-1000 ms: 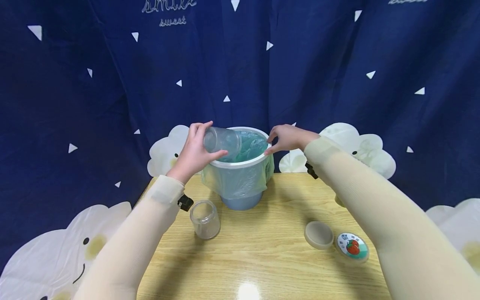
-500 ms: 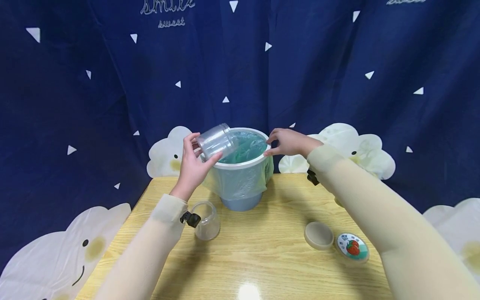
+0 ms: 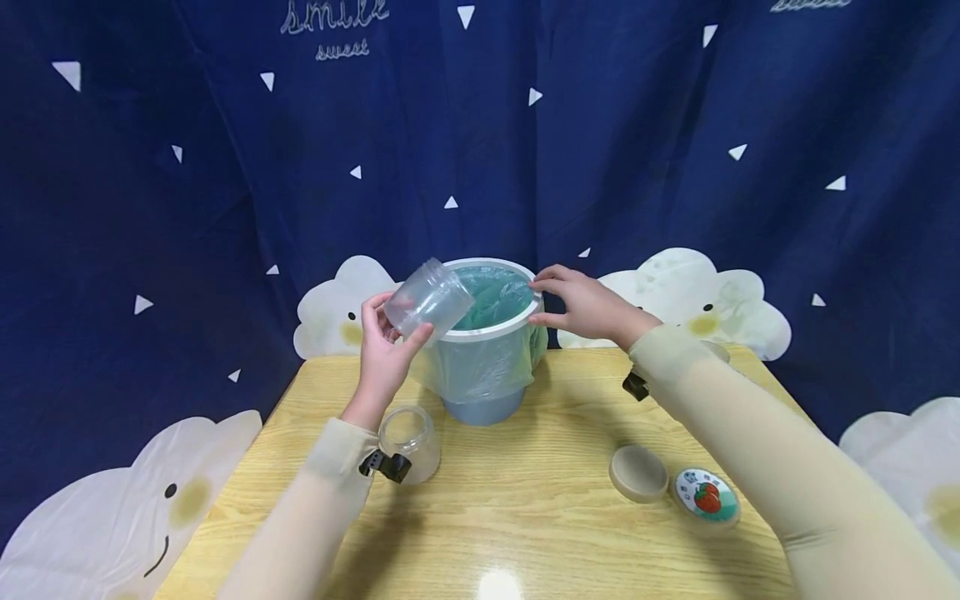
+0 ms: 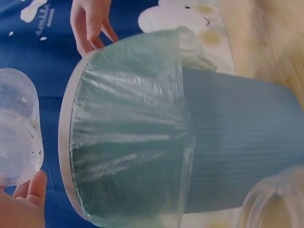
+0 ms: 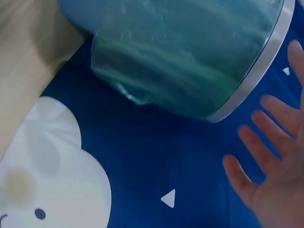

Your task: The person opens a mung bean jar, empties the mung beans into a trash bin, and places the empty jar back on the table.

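My left hand (image 3: 384, 354) holds a clear plastic jar (image 3: 431, 302), tilted with its threaded mouth pointing up and away, at the left rim of a blue trash can (image 3: 483, 407). Small dark specks show on the jar (image 4: 19, 137) in the left wrist view. A thin green bag (image 3: 487, 367) lines the can and folds down over its white rim (image 3: 487, 333). My right hand (image 3: 588, 307) is beside the can's right rim, and the right wrist view shows its fingers (image 5: 259, 149) spread and apart from the rim, holding nothing.
A second clear jar (image 3: 418, 454) stands upright near my left wrist. Two round lids lie at right: a plain beige lid (image 3: 637, 473) and a lid with a tomato picture (image 3: 707, 495). Another pale round thing (image 3: 716, 350) is partly hidden behind my right sleeve. A blue curtain (image 3: 480, 125) hangs behind the table.
The jar has come out from over the can's opening, back toward me, and turned from mouth toward the can to mouth upward. My right hand has drawn slightly back from the rim.
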Available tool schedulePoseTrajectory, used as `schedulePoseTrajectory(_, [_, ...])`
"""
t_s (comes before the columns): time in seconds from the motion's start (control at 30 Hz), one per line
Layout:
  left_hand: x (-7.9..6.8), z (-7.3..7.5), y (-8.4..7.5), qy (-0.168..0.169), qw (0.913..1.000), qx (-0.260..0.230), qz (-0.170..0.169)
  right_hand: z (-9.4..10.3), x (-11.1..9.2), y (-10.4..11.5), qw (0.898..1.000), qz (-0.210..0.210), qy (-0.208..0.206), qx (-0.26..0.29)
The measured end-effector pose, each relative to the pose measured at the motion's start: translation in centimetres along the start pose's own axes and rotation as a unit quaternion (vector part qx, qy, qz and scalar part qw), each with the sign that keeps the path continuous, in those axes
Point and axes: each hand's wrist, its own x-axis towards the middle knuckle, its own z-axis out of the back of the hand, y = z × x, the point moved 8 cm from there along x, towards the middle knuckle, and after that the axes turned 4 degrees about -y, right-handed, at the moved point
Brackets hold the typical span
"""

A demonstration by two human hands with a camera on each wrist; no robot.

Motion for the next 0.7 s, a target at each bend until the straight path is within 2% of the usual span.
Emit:
schedulePoseTrajectory(0.13, [-1.0, 0.1, -0.2, -0.003, 0.9994, -0.029, 0.02, 0.6, -1.5, 1.0, 0.998, 0.021, -0.063, 0.003])
schedulePoseTrajectory(0.3, [-2.8, -0.2, -0.3, 0.015, 0.9992, -0.009, 0.036, 1.6, -4.1, 2.5, 0.989, 0.052, -0.135, 0.026])
schedulePoseTrajectory(0.53, [-4.9, -0.7, -0.2, 0.041, 0.998, -0.004, 0.047, 1.6, -7.9, 3.6, 0.986, 0.05, -0.156, 0.033])
schedulePoseTrajectory(0.7, [-6.2, -1.2, 0.0, 0.057, 0.9969, 0.011, 0.053, 1.7, -10.1, 3.7, 0.978, 0.062, -0.196, 0.033])
